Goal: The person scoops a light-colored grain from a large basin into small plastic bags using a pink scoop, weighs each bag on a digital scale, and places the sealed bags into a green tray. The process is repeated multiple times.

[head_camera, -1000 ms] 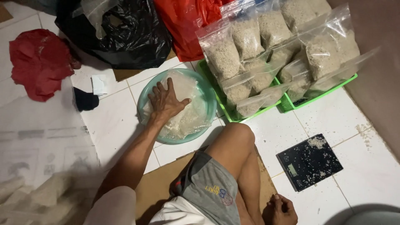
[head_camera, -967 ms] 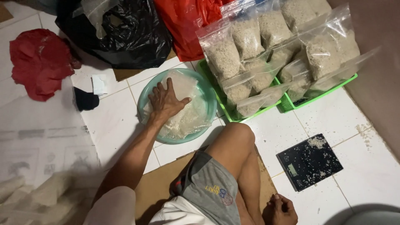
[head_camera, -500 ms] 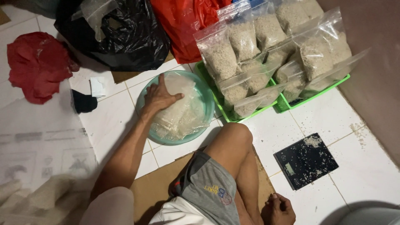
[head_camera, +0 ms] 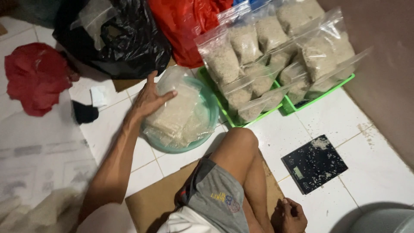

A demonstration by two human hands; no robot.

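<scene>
My left hand (head_camera: pixel 151 100) lies on a clear plastic bag of rice (head_camera: pixel 174 113), thumb on top and fingers curled round its left edge. The bag rests with other filled bags in a pale green round basin (head_camera: pixel 210 113) on the white tile floor. My right hand (head_camera: pixel 292 215) rests low by my shin near the bottom edge, fingers loosely curled with nothing in them. My bent knee (head_camera: pixel 239 140) sits between the basin and a black flat kitchen scale (head_camera: pixel 314 163) dusted with rice grains.
A green tray (head_camera: pixel 319 97) behind the basin holds several upright clear bags of rice. A black plastic bag (head_camera: pixel 123 36), red plastic bags (head_camera: pixel 185 23) and a red cloth (head_camera: pixel 34 75) lie at the back. Brown cardboard (head_camera: pixel 148 203) lies under me. A wall (head_camera: pixel 388 64) rises on the right.
My left hand slid from flat on the middle of the bags to the left side of the top bag and closed round its edge. The view shifted slightly.
</scene>
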